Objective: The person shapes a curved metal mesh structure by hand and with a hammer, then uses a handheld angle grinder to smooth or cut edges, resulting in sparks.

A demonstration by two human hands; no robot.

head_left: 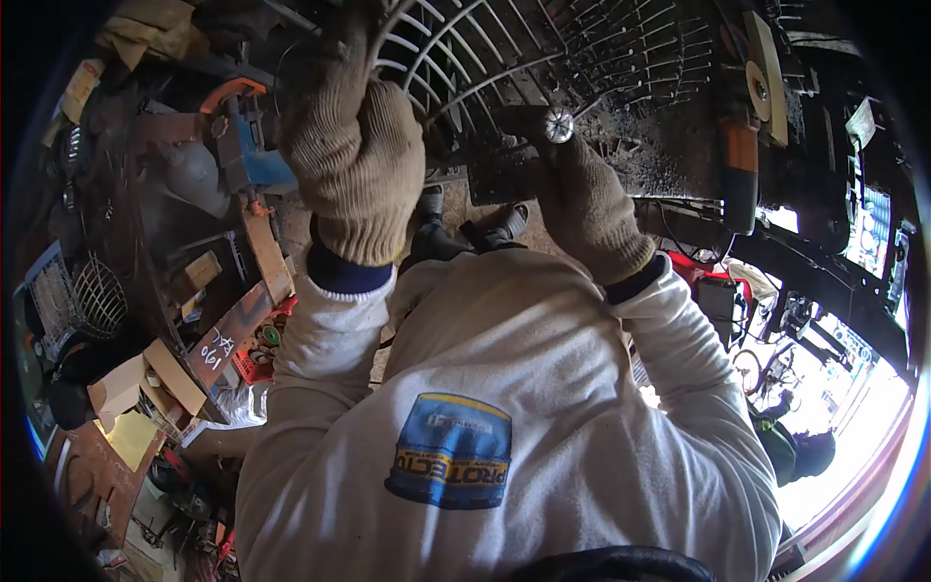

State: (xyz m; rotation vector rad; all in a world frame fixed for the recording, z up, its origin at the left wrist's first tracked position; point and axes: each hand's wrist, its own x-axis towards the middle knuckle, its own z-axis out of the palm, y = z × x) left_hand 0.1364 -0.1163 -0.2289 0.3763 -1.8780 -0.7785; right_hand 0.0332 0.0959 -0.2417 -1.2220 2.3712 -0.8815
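Both of my hands wear beige knitted gloves. My left hand (359,160) is closed at the left rim of a curved wire guard (470,48) with ribs of bent metal rod. Its fingertips are partly hidden behind the glove and the wires. To the right, my right hand (592,199) reaches up to the guard's lower edge, over a dark metal work surface (669,170). Its fingers look bent, but they are dark and what they hold cannot be made out. A small bright, shiny round spot (559,125) shows right at its fingertips.
An orange-and-black handle (741,170) hangs at the work surface's right end. On the left stand a blue clamp-like tool (247,145), a rusty metal bench part (262,242), cardboard boxes (145,383) and a red basket (254,364). Another person (790,446) is at the lower right.
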